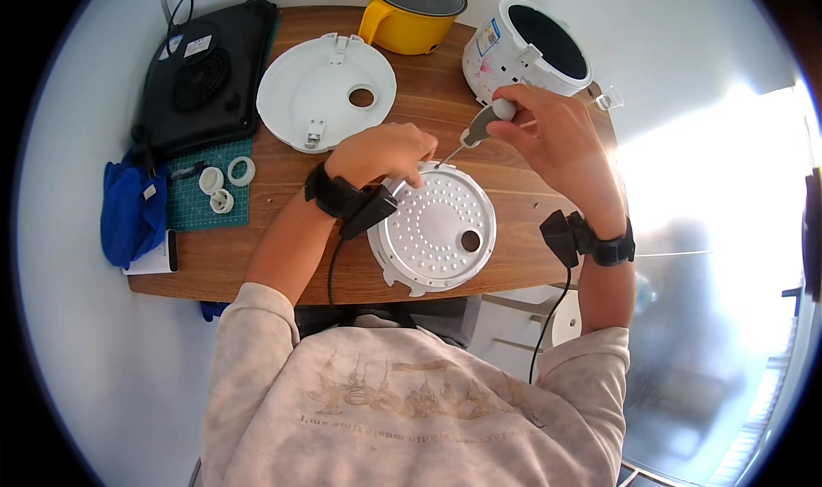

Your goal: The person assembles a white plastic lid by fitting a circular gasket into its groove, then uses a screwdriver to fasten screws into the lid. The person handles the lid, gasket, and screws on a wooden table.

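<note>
A round silver lid plate (pixel 441 217) with rings of raised dimples and one round hole lies on the wooden table in front of me. My left hand (pixel 385 155) is at its far left edge, fingers curled over the rim. In my right hand (pixel 552 140) is a screwdriver (pixel 484 126) with a grey and white handle, gripped between thumb and fingers. It is tilted, and its thin shaft slopes down to the plate's far rim, where the tip meets it. Whether a screw sits under the tip is too small to see.
Beyond the plate lies a white lid shell (pixel 300 93). A yellow pot (pixel 402 29) and a white cooker body (pixel 492 55) stand at the back. On the left are a black appliance (pixel 154 102), a green cutting mat (pixel 197 216), tape rolls (pixel 241 171) and blue cloth (pixel 133 213).
</note>
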A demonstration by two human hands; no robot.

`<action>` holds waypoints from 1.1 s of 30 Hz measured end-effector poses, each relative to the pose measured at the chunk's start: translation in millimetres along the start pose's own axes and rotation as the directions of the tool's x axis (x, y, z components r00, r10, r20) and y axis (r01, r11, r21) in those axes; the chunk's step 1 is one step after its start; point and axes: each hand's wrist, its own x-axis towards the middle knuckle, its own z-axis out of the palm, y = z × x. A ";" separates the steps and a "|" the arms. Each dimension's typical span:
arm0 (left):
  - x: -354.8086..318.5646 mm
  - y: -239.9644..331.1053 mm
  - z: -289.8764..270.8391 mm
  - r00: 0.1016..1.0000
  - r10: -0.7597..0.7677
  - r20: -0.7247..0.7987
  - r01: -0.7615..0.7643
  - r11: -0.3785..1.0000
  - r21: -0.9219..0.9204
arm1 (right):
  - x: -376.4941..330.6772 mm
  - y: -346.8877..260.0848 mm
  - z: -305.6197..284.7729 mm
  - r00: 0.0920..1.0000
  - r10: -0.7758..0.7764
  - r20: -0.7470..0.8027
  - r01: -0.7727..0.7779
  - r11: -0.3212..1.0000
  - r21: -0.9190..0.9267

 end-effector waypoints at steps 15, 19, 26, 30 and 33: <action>2.5 -13.5 18.0 0.993 0.012 -0.115 -0.011 1.000 0.009 | 9.7 0.2 26.4 0.993 0.082 -0.081 -0.112 0.852 -0.512; 4.2 -15.7 18.5 0.992 0.024 -0.120 -0.025 1.000 -0.005 | 8.0 7.6 34.2 0.993 -0.031 -0.110 -0.011 0.933 -0.359; 5.5 -16.8 15.6 0.998 -0.025 -0.049 0.022 0.998 -0.063 | 0.8 13.3 35.7 0.996 -0.072 -0.060 0.073 0.997 0.012; 4.8 -17.0 12.6 0.998 -0.057 0.022 0.058 0.997 -0.046 | -0.5 7.1 24.6 1.000 0.003 0.030 -0.008 0.983 0.181; 4.1 -16.8 13.6 0.999 -0.040 0.000 0.040 0.997 -0.066 | 0.9 12.1 16.3 0.997 0.033 0.067 -0.044 0.984 0.172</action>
